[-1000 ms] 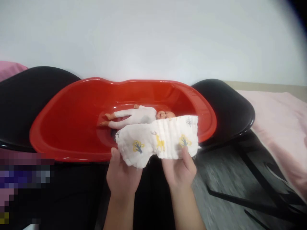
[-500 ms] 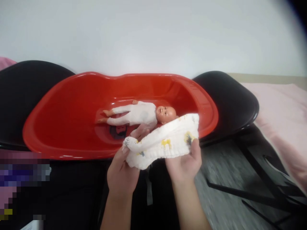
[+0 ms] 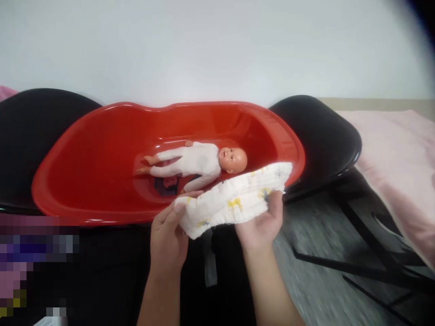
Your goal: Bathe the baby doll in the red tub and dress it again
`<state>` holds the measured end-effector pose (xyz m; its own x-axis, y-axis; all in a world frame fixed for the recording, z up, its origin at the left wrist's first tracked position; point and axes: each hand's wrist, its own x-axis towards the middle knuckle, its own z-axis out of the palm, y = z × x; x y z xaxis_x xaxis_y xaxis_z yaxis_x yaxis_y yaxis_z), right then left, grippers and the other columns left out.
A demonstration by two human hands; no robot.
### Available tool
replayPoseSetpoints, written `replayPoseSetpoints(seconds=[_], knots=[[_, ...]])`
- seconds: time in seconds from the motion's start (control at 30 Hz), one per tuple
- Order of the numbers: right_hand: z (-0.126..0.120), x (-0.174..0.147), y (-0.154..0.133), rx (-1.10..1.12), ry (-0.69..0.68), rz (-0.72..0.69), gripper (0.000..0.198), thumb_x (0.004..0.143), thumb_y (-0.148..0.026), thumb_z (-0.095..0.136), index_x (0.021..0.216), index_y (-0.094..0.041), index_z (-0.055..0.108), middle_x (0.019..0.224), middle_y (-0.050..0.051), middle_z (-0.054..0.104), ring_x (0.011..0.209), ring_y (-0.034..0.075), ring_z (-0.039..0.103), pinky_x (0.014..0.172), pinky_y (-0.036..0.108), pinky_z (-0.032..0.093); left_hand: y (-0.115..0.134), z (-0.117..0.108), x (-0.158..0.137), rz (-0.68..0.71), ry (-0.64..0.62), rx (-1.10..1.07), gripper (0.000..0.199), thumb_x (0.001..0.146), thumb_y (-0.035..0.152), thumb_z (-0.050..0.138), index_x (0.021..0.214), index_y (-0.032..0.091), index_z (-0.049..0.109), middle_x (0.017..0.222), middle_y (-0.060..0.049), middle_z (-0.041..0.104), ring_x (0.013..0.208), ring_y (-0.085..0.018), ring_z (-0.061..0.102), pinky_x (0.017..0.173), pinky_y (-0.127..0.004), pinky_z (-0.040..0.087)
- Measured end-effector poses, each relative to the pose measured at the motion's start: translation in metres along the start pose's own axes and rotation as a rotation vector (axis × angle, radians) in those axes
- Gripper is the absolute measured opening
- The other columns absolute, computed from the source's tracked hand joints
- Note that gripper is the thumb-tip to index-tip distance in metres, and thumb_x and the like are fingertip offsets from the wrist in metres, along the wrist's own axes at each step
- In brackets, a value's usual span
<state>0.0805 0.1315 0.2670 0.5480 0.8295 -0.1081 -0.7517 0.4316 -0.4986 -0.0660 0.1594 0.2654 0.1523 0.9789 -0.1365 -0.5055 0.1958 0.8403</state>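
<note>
A white folded cloth (image 3: 234,199) with yellow and grey animal prints is held flat between both hands, just in front of the red tub's near rim. My left hand (image 3: 168,237) pinches its left end with thumb on top. My right hand (image 3: 261,224) grips its right end from below. Inside the red plastic baby tub (image 3: 84,154) lies a baby doll (image 3: 193,162) in a white suit, on its back, head to the right.
The tub rests across two black chairs (image 3: 316,136), one at each end. A pink cloth surface (image 3: 397,154) lies at the right. Black chair legs and grey floor (image 3: 322,285) are at lower right. A white wall is behind.
The cloth has been folded down from an upright spread to a flatter, narrower fold. The doll's head, earlier partly hidden by the cloth, is in full view.
</note>
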Motion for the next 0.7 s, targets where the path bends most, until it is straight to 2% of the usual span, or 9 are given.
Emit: replayPoseSetpoints(seconds=[0.13, 0.27, 0.37, 0.5, 0.6, 0.7], knots=[[0.0, 0.0, -0.001, 0.008, -0.008, -0.021, 0.048, 0.092, -0.053, 0.048, 0.132, -0.029, 0.06, 0.136, 0.002, 0.061, 0.138, 0.024, 0.046, 0.118, 0.055, 0.03, 0.0, -0.001, 0.002, 0.166, 0.108, -0.066, 0.026, 0.083, 0.038, 0.071, 0.095, 0.016, 0.078, 0.1, -0.009, 0.074, 0.102, -0.027, 0.068, 0.09, -0.037, 0.057], [0.002, 0.0, 0.0, 0.017, -0.001, -0.005, 0.047, 0.092, -0.051, 0.049, 0.132, -0.028, 0.06, 0.137, 0.003, 0.061, 0.139, 0.025, 0.044, 0.119, 0.056, 0.029, 0.0, 0.004, -0.001, 0.324, 0.147, 0.057, 0.024, 0.085, 0.031, 0.071, 0.105, 0.017, 0.076, 0.116, -0.009, 0.07, 0.113, -0.027, 0.063, 0.098, -0.036, 0.053], [0.003, 0.0, 0.001, 0.021, 0.005, 0.002, 0.046, 0.093, -0.048, 0.049, 0.132, -0.027, 0.06, 0.136, 0.003, 0.061, 0.139, 0.024, 0.045, 0.12, 0.055, 0.028, -0.001, 0.009, -0.002, 0.397, 0.176, 0.102, 0.028, 0.09, 0.035, 0.066, 0.108, 0.016, 0.074, 0.122, -0.011, 0.067, 0.116, -0.029, 0.062, 0.097, -0.038, 0.054], [0.005, -0.001, 0.003, -0.014, 0.022, 0.006, 0.043, 0.093, -0.042, 0.049, 0.131, -0.025, 0.06, 0.134, 0.004, 0.063, 0.137, 0.023, 0.047, 0.12, 0.054, 0.029, -0.002, 0.007, 0.001, 0.396, 0.269, 0.038, 0.035, 0.094, 0.044, 0.059, 0.097, 0.014, 0.076, 0.102, -0.01, 0.073, 0.097, -0.026, 0.069, 0.086, -0.038, 0.058], [0.005, 0.0, 0.003, -0.073, 0.029, -0.015, 0.043, 0.092, -0.043, 0.05, 0.129, -0.024, 0.062, 0.132, 0.005, 0.064, 0.135, 0.025, 0.048, 0.118, 0.055, 0.032, -0.002, 0.004, 0.003, 0.365, 0.318, 0.019, 0.029, 0.091, 0.039, 0.064, 0.092, 0.014, 0.077, 0.091, -0.008, 0.074, 0.089, -0.024, 0.071, 0.082, -0.035, 0.059], [0.004, 0.0, 0.003, -0.118, 0.008, -0.03, 0.044, 0.092, -0.046, 0.05, 0.128, -0.024, 0.063, 0.134, 0.006, 0.063, 0.134, 0.026, 0.05, 0.117, 0.055, 0.033, 0.0, 0.004, 0.003, 0.365, 0.368, 0.022, 0.023, 0.089, 0.035, 0.066, 0.092, 0.015, 0.076, 0.091, -0.006, 0.074, 0.087, -0.021, 0.07, 0.08, -0.032, 0.058]])
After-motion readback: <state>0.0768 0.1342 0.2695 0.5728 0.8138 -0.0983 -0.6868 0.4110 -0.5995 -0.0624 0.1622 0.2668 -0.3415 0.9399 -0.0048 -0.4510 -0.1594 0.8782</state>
